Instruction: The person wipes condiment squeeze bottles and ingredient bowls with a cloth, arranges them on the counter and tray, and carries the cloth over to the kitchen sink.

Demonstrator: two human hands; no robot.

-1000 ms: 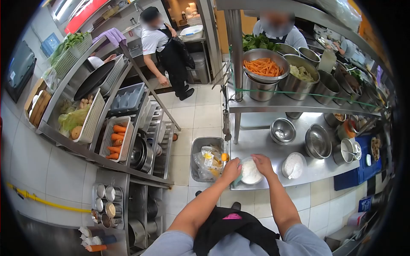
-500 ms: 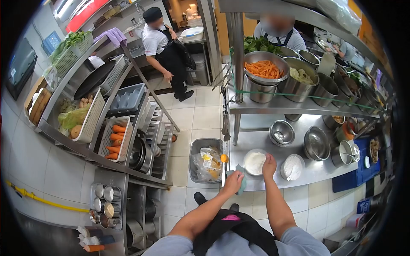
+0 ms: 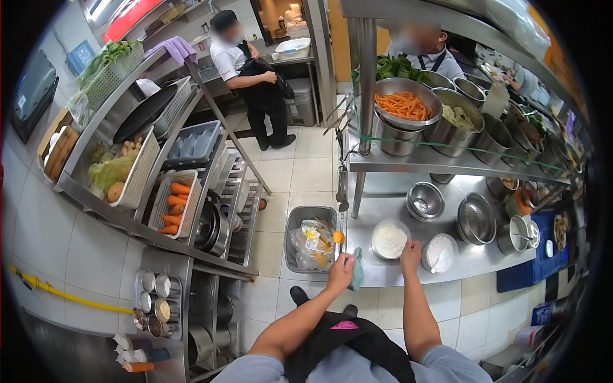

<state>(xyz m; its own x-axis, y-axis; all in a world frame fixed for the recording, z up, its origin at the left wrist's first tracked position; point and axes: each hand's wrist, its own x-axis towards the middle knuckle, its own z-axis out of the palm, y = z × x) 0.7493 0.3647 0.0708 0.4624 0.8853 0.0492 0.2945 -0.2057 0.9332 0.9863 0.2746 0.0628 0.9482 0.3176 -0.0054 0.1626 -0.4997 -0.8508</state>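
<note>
A green cloth (image 3: pixel 356 271) hangs from my left hand (image 3: pixel 341 273), whose fingers are closed around it at the front edge of the steel table. To its right stands a round bowl of white powder (image 3: pixel 390 239). My right hand (image 3: pixel 410 258) is curled closed beside the lower right rim of this bowl; whether it grips the rim or something small is hidden. Just right of that hand is a second tub of white powder (image 3: pixel 440 253) with a white spoon in it.
Metal bowls (image 3: pixel 425 201) stand further back on the table, under a shelf carrying shredded carrots (image 3: pixel 403 106). A bin with plastic waste (image 3: pixel 311 239) stands left of the table. Left is a rack with carrots (image 3: pixel 174 207). Two co-workers (image 3: pixel 255 83) are beyond.
My right hand has drawn back toward me along the bowl's right side. My left hand has shifted slightly left with the cloth. The co-worker at the back has raised a forearm.
</note>
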